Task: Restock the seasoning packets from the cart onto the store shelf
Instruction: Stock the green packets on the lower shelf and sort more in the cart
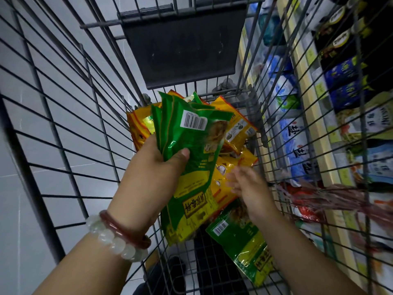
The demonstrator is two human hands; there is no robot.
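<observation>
My left hand (158,165) grips a fanned stack of green seasoning packets (191,145) above the inside of the wire cart (63,128), thumb pressed on the front packet. My right hand (244,184), blurred, hovers with loosely spread fingers just right of that stack, over yellow packets (236,128) piled at the cart's far end. It holds nothing. Another green packet (244,241) lies on the cart floor under my right forearm.
The store shelf (331,158) runs along the right side beyond the cart's wire wall, stocked with blue-and-white bags (297,145), dark blue packs and red packets. The cart's dark grey seat flap (185,50) stands at the far end. Grey tiled floor lies to the left.
</observation>
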